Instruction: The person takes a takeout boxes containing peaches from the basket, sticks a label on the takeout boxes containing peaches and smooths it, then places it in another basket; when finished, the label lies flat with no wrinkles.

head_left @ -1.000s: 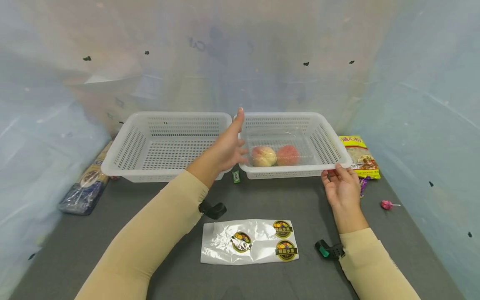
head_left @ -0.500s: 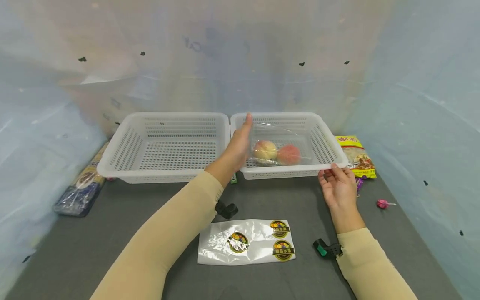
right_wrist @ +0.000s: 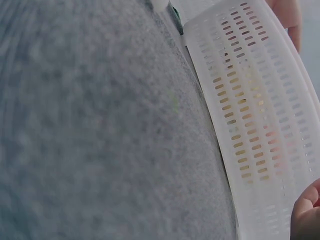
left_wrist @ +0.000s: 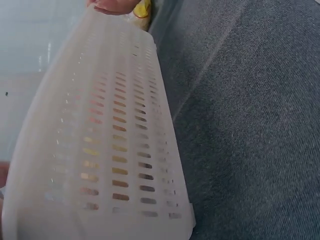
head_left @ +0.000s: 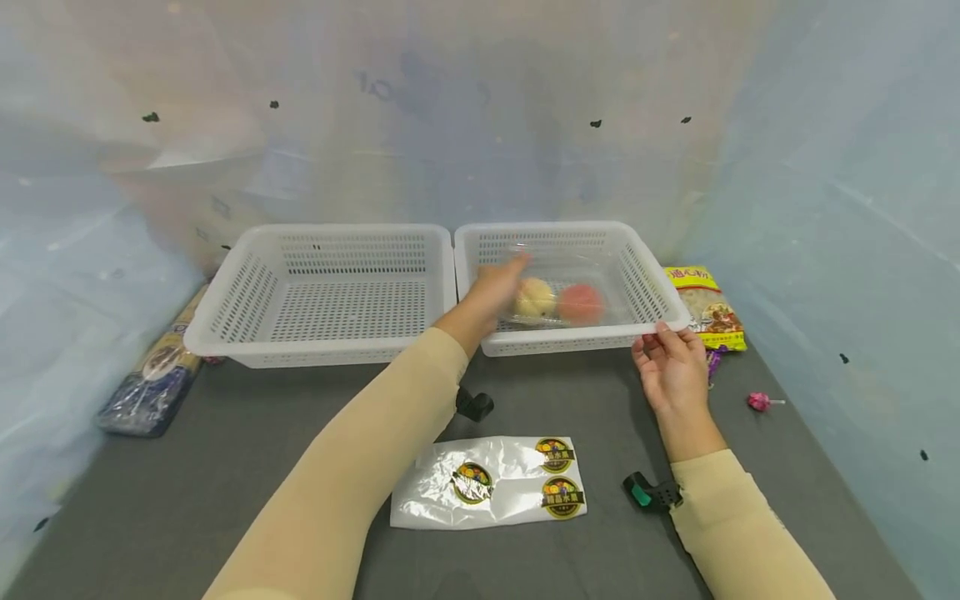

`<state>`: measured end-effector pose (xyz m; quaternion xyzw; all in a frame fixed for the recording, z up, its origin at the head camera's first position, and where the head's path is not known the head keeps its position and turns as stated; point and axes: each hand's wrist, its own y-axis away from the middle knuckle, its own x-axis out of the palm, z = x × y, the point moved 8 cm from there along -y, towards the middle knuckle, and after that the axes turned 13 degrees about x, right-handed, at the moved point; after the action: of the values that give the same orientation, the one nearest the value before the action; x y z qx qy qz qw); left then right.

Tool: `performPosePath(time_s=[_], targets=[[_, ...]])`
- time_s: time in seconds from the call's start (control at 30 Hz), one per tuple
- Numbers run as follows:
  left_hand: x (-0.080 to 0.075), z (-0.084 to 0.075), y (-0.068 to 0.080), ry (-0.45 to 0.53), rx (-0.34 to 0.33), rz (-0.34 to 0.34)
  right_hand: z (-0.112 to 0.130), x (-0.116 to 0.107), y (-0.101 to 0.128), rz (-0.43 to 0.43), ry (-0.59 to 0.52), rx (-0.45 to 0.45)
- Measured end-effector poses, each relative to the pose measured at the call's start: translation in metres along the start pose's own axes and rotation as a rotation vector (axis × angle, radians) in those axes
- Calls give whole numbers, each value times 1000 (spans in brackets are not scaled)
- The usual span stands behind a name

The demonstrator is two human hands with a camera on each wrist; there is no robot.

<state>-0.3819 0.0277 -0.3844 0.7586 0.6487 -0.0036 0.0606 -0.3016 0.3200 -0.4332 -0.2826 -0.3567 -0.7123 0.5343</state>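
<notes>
Meanwhile left hand point(head_left: 491, 292) inside right white slotted plastic basket point(head_left: 645, 287), grasp untellable, touching clear fruit tray point(head_left: 592, 275); right hand point(head_left: 671, 367) pinching rim. Risk: peaches point(head_left: 558, 302) spilling if tray tilts.

This looks like a staged recording booth, not a home or shop. Pale translucent plastic sheeting point(head_left: 480, 108) dotted with small black markers walls in the space beyond and to both sides of the hands. The dark grey felt-like surface point(head_left: 187, 475) beneath them carries two matching white perforated baskets point(head_left: 330, 283) and scattered packaged snacks point(head_left: 705, 304), set out like props.
</notes>
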Motion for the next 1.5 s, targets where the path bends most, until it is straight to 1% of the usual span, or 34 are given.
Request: performPosePath(time_s=[0.07, 0.13, 0.2, 0.3, 0.37, 0.43, 0.5, 0.67, 0.8, 0.93, 1.13, 1.33, 1.4, 1.5], targets=[[3, 1, -3, 0, 0, 15, 2, 2, 0, 6, 11, -8], [7, 4, -5, 12, -13, 25, 2, 3, 0, 8, 8, -4], [9, 7, -5, 39, -44, 24, 1, 2, 0, 6, 5, 2], [12, 12, -6, 88, -83, 40, 1, 1, 0, 1, 3, 8], [15, 14, -6, 112, -94, 63, 1, 0, 0, 2, 14, -1], [17, 15, -6, 134, -91, 84, 1, -1, 0, 6, 18, -8], [17, 16, -7, 136, -88, 87, 1, -1, 1, 10, 20, -9], [16, 16, -6, 118, -77, 63, 1, -1, 0, 14, 14, -1], [16, 14, -6, 142, -71, 89, 1, -1, 0, 9, 10, -2], [16, 13, -6, 163, -83, 114, 1, -1, -1, 1, 8, 2], [16, 13, -8, 164, -97, 101, 2, -2, 0, -5, 34, 4], [19, 15, -8, 223, -131, 99, 1, -2, 0, -8, 38, 2], [18, 16, -7, 220, -131, 96, 1, -2, 0, -14, 41, 0], [17, 15, -7, 193, -108, 90, 1, -3, 0, -20, 46, -2]])
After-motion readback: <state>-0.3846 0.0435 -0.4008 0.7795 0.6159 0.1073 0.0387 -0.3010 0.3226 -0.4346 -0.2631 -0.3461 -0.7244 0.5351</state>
